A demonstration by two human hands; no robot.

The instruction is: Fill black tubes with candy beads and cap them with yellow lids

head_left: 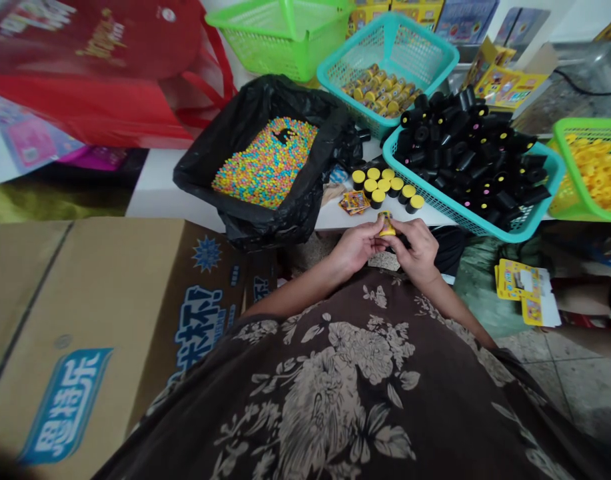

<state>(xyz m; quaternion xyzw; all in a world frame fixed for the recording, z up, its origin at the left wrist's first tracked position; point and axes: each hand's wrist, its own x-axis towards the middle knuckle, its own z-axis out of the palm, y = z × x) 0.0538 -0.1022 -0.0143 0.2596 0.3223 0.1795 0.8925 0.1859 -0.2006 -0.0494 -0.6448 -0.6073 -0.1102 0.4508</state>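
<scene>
Floral shirt (315, 393) nearest; left hand (356, 245), right hand (414, 250): fingers (400, 230) pinching yellow packet (386, 224) just past table edge (330, 227).

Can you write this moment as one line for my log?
left hand: yellow printed piece | right hand: same piece | nearby: black yellow-capped tubes, teal basket

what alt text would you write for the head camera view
A person's left hand and right hand pinch a small yellow item at the edge of a white table. Short black tubes with yellow caps stand nearby, between a teal basket of black tubes and a black bag of multicoloured pellets.
</scene>
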